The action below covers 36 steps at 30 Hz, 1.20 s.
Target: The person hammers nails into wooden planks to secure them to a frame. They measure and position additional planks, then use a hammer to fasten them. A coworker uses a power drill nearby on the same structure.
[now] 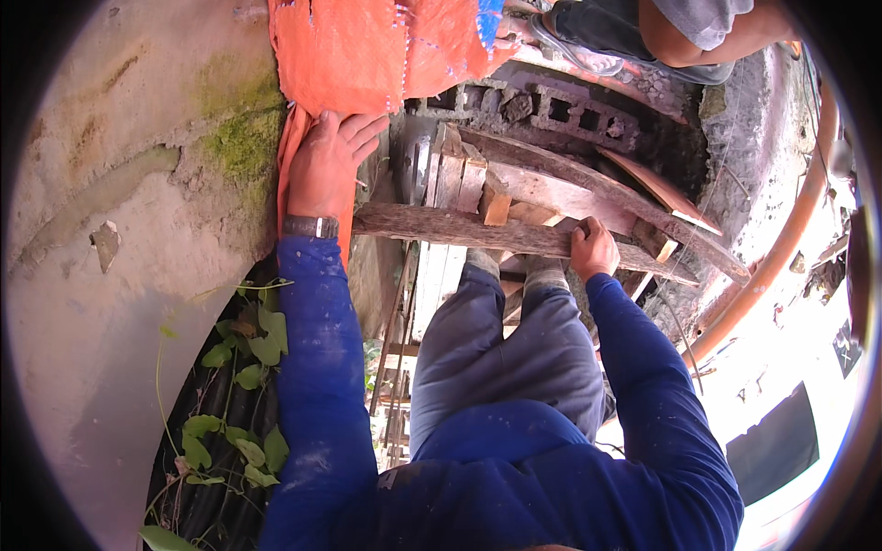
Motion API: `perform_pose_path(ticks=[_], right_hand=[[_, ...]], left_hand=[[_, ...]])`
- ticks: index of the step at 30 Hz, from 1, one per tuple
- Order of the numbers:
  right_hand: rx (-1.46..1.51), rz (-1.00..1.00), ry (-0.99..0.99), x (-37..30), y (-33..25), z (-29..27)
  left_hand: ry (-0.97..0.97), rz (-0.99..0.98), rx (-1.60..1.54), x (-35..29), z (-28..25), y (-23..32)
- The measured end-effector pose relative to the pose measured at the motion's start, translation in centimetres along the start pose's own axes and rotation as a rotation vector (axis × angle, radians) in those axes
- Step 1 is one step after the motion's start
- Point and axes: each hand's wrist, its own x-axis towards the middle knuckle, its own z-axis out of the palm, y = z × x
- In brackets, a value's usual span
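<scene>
Two hands grip at once: the right hand (593,248) is closed around a weathered wooden plank (459,226) that runs across the picture's centre, while the left hand (328,163), at ten o'clock from it, lies flat with fingers spread on an orange tarp (367,50) hanging over a mossy concrete wall (119,184). Behind the plank, at twelve o'clock, sit more boards and hollow bricks (560,110). Another person's leg (680,32) shows at one o'clock. Green vine leaves (248,367) hang at eight o'clock.
</scene>
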Motion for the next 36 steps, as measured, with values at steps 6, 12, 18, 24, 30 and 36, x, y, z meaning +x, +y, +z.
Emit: perform_pose_path(ticks=[6,12,18,24,30,36], right_hand=[[0.012,-0.021,0.007,0.2,0.5,0.5],[0.0,-0.022,0.009,0.2,0.6,0.6],[-0.003,-0.022,0.02,0.2,0.6,0.6],[0.008,-0.013,0.019,0.2,0.5,0.6],[0.007,-0.018,0.036,0.5,1.1,1.3],[0.015,-0.019,0.033,0.4,1.1,1.2]], left_hand=[[0.023,-0.002,0.01,0.2,-0.5,-0.3],[0.011,-0.001,0.025,0.2,-0.4,-0.3],[-0.039,0.0,0.052,0.2,-0.7,-0.1],[-0.063,-0.008,0.024,0.4,-1.1,-0.3],[-0.087,-0.003,0.022,0.6,-0.9,-0.2],[-0.06,0.002,0.014,0.4,-1.1,-0.2]])
